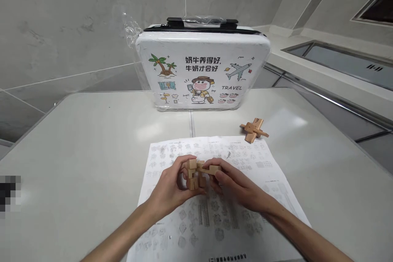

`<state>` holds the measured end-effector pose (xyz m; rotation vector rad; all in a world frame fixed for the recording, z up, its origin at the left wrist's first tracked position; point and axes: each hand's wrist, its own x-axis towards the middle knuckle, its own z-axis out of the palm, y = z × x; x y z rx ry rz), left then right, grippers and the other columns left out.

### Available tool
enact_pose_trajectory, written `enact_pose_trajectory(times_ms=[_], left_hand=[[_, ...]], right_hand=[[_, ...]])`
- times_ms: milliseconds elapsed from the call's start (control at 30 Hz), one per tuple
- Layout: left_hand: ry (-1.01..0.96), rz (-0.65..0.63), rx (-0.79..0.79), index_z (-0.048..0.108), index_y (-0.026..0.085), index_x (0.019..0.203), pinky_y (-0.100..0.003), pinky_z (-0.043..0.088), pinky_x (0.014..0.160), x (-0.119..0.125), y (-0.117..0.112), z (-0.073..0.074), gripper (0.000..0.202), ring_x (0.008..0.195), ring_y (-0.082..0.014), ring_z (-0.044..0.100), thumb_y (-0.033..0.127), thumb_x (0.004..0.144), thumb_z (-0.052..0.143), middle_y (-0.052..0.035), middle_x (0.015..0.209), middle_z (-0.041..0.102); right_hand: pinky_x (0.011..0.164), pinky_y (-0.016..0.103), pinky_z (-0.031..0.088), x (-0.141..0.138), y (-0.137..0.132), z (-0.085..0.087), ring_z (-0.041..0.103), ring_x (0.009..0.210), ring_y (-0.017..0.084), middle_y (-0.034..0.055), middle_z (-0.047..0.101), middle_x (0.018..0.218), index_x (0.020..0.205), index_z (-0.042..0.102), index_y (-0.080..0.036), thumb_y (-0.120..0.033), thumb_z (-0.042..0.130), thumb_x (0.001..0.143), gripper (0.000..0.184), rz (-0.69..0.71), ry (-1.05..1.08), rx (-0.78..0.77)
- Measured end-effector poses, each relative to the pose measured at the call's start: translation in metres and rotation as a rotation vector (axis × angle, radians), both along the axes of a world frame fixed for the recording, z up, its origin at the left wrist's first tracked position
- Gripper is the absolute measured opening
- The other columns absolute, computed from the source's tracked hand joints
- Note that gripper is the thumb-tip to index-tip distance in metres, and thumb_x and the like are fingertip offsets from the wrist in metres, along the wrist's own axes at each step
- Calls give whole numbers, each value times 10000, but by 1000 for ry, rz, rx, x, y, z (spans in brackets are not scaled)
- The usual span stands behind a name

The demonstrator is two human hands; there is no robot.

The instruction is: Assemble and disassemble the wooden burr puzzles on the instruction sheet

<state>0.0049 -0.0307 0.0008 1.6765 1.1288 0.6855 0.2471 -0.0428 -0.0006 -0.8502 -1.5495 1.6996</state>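
Note:
Between my two hands, above a printed sheet [211, 233], is a partly joined wooden burr puzzle [192, 182] of light notched blocks. My left hand [172, 180] curls round its left side, fingers behind and thumb below. A notched wooden puzzle piece [214, 169] is pinched in my right hand [233, 180], its left end against the other blocks. Whether that piece is locked into them I cannot tell. Fingers hide some of the blocks' far sides.
Beyond the paper's far right corner lies another wooden puzzle [253, 129] of crossed pieces. A white cartoon-printed case [202, 77] in clear plastic wrap stands upright at the back of the white table [76, 163], near the grey wall.

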Motion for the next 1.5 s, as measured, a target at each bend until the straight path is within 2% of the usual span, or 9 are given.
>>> enact_pose_trajectory(times_ms=[333, 500, 633, 767, 967, 1100, 1300, 1400, 1500], left_hand=[[-64, 19, -97, 514, 324, 1373, -374, 608, 818, 3, 0, 4, 677, 918, -238, 761, 367, 815, 896, 2, 1047, 768], [-30, -90, -45, 508, 357, 1429, -367, 617, 828, 3, -4, 3, 741, 970, -239, 759, 365, 806, 907, -11, 1169, 753], [-9, -161, -27, 453, 389, 1499, -364, 619, 848, 0, -4, 1, 772, 1020, -237, 748, 348, 851, 871, -21, 1247, 742], [32, -135, 31, 480, 387, 1476, -343, 623, 799, 0, -6, -2, 711, 961, -221, 762, 315, 873, 849, -11, 1201, 761], [-7, -148, 176, 510, 379, 1450, -385, 616, 932, 0, -9, -4, 748, 1111, -243, 745, 356, 816, 907, -19, 1305, 739], [-3, -164, 53, 506, 363, 1483, -313, 608, 744, 0, -7, 1, 736, 878, -196, 743, 324, 841, 866, -25, 1209, 758], [-42, -63, -45, 582, 319, 1434, -318, 592, 798, 3, -2, 7, 679, 929, -213, 732, 306, 816, 864, -27, 1150, 766], [-107, 75, -117, 585, 282, 1441, -341, 603, 866, 3, 2, 6, 694, 1004, -239, 742, 374, 817, 874, -51, 1155, 765], [-166, 204, -153, 565, 257, 1463, -362, 602, 941, 3, 5, 4, 721, 1117, -266, 736, 422, 830, 868, -71, 1195, 759]], right_hand=[[826, 372, 547, -2, 1, -2, 668, 863, 181, 18, 686, 957, 1354, 588, -296, -410, 597, 1100, 278, 91, 138, -57], [812, 364, 605, -9, 0, -4, 699, 922, 187, 53, 635, 1187, 1239, 715, -310, -375, 681, 1045, 207, -96, 78, 44], [835, 364, 620, -14, -3, -7, 728, 960, 206, 27, 677, 1050, 1151, 697, -288, -354, 750, 994, 178, -213, 20, 65], [741, 345, 599, -16, -4, -11, 705, 828, 192, 16, 694, 936, 1044, 671, -251, -343, 801, 942, 190, -291, -110, 178], [666, 320, 568, -15, -4, -11, 678, 755, 186, 15, 705, 862, 1003, 675, -242, -410, 799, 939, 218, -335, -146, 134], [685, 313, 578, -14, -2, -7, 699, 786, 191, 19, 728, 871, 1017, 681, -245, -461, 777, 954, 245, -349, -117, 35], [638, 303, 527, -10, 2, -8, 637, 710, 179, 3, 678, 814, 1116, 659, -249, -511, 691, 1004, 286, -349, -180, 33], [700, 344, 552, -8, 5, -10, 633, 758, 197, 26, 679, 903, 1177, 642, -255, -469, 678, 1011, 274, -408, -313, 185], [855, 425, 580, -7, 5, -16, 654, 982, 260, 86, 672, 1147, 1258, 621, -270, -404, 750, 952, 359, -370, -443, 412]])
